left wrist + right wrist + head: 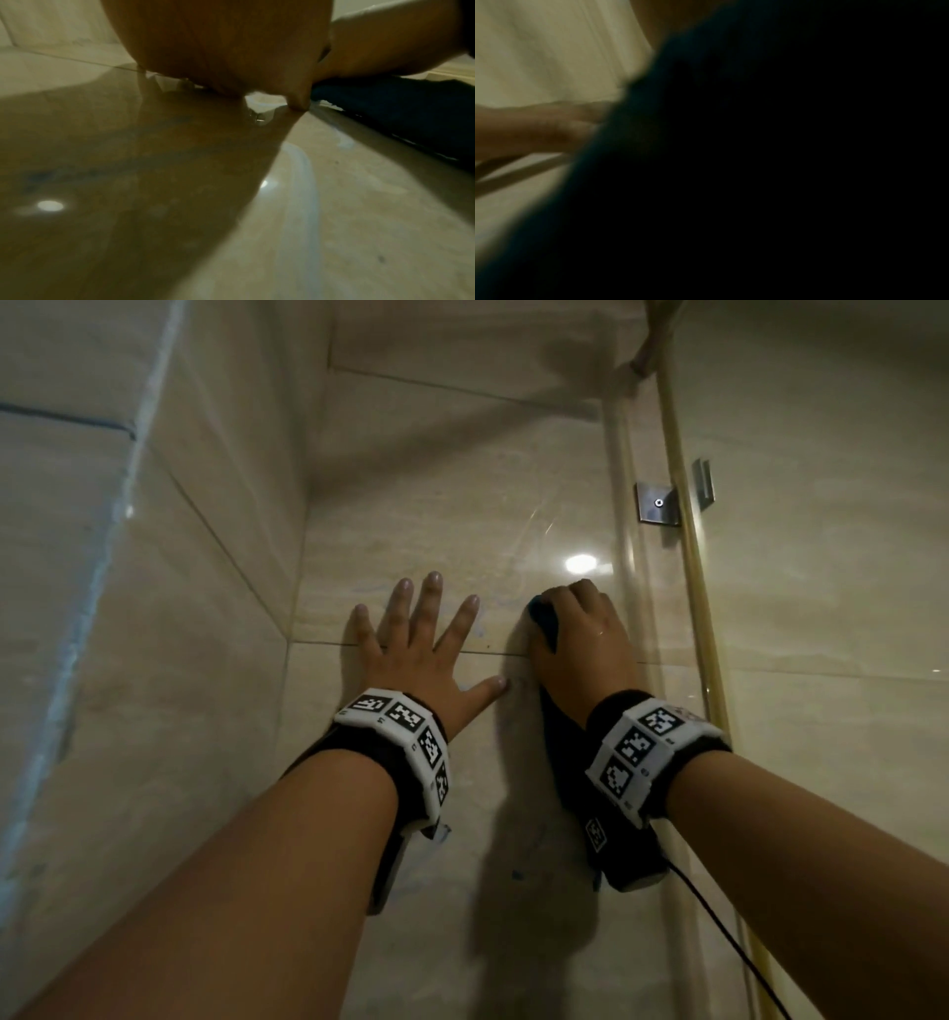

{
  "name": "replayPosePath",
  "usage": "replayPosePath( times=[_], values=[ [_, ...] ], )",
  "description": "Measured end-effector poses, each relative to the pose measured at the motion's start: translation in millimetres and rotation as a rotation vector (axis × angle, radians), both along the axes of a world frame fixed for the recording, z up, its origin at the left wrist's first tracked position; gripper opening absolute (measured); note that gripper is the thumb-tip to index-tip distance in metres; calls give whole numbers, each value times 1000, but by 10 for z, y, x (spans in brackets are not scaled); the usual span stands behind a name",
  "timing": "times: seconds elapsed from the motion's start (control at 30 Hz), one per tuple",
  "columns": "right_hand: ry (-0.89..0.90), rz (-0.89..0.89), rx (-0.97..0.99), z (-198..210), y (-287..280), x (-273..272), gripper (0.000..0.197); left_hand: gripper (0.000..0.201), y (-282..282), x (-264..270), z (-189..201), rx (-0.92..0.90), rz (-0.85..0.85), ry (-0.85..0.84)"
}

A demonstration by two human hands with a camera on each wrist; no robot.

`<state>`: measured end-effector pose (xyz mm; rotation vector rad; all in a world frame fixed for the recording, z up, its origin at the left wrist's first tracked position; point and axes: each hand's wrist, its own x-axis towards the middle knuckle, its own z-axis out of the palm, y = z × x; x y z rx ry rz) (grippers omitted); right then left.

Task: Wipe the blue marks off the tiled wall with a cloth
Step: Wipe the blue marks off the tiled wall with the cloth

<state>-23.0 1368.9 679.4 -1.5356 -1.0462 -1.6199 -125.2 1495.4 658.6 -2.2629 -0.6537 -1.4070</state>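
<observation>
Left hand (pixel 411 654) lies flat on the tiled wall (pixel 462 505), fingers spread wide and straight, thumb out toward the right, palm across a horizontal grout line. Right hand (pixel 585 642) is just beside it, fingers curled over a dark blue cloth (pixel 543 618) and pressing it against the same wall; cloth edge pokes out on the thumb side, and more of it hangs down under the wrist. Blue marks (pixel 516 874): a small smudge low on the wall between the two forearms, plus faint bluish streaks near the left fingertips (low contrast, hard to bound). Left wrist view: thumb tip (pixel 298 103) touches the glossy tile, cloth (pixel 401 113) right next to it, blurred bluish smears (pixel 59 177) in the reflection below. Right wrist view is nearly all dark cloth (pixel 731 60), with the left hand's fingers (pixel 541 125) blurred at the left edge. Both wrists carry white marker bands (pixel 405 737). A metal bracket (pixel 656 503) clamps a glass panel (pixel 821 557) at right, close to the right hand.
</observation>
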Motion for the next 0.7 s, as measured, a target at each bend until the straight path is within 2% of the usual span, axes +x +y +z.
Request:
replayPosePath(
  times=[0.13, 0.3, 0.37, 0.53, 0.6, 0.7],
  values=[
    [-95, 52, -36, -105, 36, -38, 34, 86, -11, -7, 9, -13, -2, 9],
    [-170, -43, -75, -47, -82, -21, 27, 86, -17, -14, 4, -20, -5, 10],
    [-144, -89, -121, -30, -153, -44, 31, 85, -20, -16, 4, -18, -4, 12],
    [16, -212, -339, -8, -280, -172, 54, 85, -26, -28, 4, -28, 0, 23],
    [39, -204, -355, 4, -287, -192, 52, 85, -26, -32, 8, -32, -1, 27],
    [45, -199, -283, 66, -288, -159, 37, 85, -22, -34, 8, -30, -4, 28]
  ],
)
